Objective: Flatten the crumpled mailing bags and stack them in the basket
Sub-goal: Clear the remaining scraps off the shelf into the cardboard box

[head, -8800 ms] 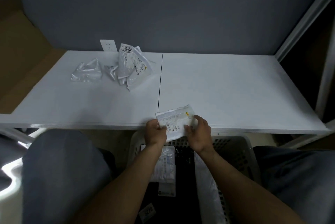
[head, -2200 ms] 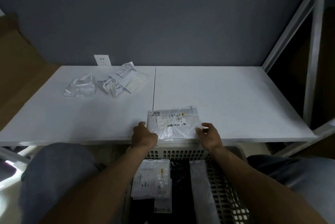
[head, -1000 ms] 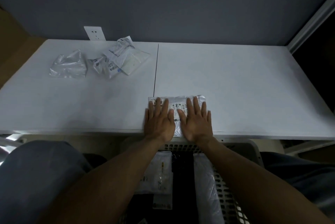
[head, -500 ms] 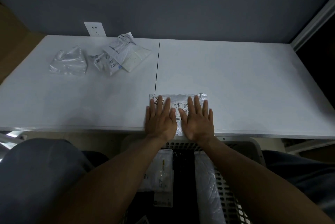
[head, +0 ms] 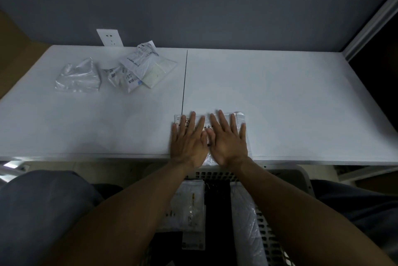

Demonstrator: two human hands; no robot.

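A white mailing bag [head: 239,117] with a printed label lies flat at the near edge of the white table [head: 280,97]. My left hand [head: 188,143] and my right hand [head: 228,142] press down on it side by side, fingers straight and spread. Most of the bag is hidden under my palms. Below the table edge, between my knees, stands a white perforated basket [head: 286,176] holding flat bags [head: 187,207]. Three crumpled bags wait at the far left: a clear one [head: 78,76], a small labelled one [head: 123,78] and a larger labelled one [head: 148,64].
A wall socket [head: 109,37] sits on the grey wall behind the crumpled bags. A dark seam [head: 184,80] divides the table top. A white metal frame [head: 370,22] rises at the right. Brown cardboard [head: 13,46] stands at the far left.
Both hands went from holding the bag's edges to pressing flat on top of it. Over the last half second they stay there, fingers spread slightly wider.
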